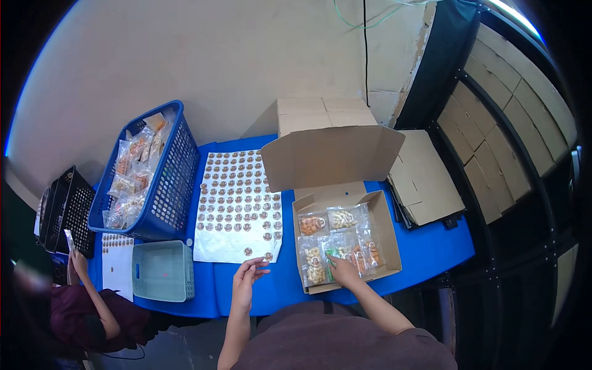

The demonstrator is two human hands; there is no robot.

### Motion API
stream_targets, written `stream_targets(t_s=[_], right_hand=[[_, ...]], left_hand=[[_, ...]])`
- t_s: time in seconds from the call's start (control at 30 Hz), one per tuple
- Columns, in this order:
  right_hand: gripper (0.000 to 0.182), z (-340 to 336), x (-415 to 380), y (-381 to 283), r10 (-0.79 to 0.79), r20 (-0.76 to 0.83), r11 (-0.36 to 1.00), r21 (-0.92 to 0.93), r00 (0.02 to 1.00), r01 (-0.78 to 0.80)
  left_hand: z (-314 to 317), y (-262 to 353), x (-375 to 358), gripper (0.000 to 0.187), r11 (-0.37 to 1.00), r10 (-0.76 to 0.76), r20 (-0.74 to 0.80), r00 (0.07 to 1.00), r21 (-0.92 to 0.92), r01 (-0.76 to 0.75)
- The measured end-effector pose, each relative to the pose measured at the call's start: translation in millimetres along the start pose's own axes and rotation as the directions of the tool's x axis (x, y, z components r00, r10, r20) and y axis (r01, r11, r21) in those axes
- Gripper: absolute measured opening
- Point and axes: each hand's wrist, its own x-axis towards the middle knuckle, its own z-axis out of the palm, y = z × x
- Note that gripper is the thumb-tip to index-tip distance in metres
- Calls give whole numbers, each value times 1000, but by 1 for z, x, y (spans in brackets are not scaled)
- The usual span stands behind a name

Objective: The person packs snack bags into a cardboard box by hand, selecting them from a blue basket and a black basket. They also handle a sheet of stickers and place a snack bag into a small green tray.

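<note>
My left hand (246,277) is at the lower edge of a white sheet (213,250) covered with rows of round brown stickers. Its thumb and fingertips pinch a round sticker (268,256) at the sheet's bottom right corner. Inside an open cardboard box (393,246), my right hand (346,272) has its curled fingers on a clear packet with green contents (331,253). Around it lie several other clear packets, among them a packet of orange-brown pieces (312,224) and a packet of pale pieces (314,265). My right palm side is hidden.
On the blue table (237,290), a blue basket (169,197) full of packets stands left of a pale green tray (163,271). Flattened cardboard (428,179) is stacked right of the box. At far left, another person's hand (78,265) holds something small near a black crate (74,209).
</note>
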Motion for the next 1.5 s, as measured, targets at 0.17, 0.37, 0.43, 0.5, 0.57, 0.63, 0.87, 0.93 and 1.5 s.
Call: stream_targets(t_s=[0.17,0.37,0.43,0.5,0.57,0.63,0.87,0.93,1.5], right_hand=[[44,-8,-3,-18,204,-28,935,-292,979,-203],[47,-4,-5,-9,23,-23,994,-102,999,-25],[46,-4,-4,-10,29,-38,997,-67,999,-32],[46,-5,4,-9,109,103,994,-28,989,-106],[49,-8,10,-8,149,166,972,154,975,-175],[51,-8,10,-8,173,235,913,327,956,-245],[64,12,8,1,96,-31,987,130,995,-91],[65,7,6,-6,95,14,992,79,995,-95],[24,-3,13,17,77,-13,786,616,997,-53]], left_hand=[[4,-1,1,29,1000,15,15,1000,5,-15],[2,-3,3,29,1000,-14,46,999,20,13],[3,-2,3,29,1000,-8,47,999,16,7],[3,-1,4,29,1000,-5,48,999,13,4],[3,-1,4,30,1000,7,52,999,14,-8],[3,0,2,30,1000,6,49,999,14,-6],[0,-2,1,29,1000,4,37,999,24,-5],[0,-3,0,29,1000,-1,36,999,14,1],[1,-1,-1,30,1000,-23,42,999,18,23]])
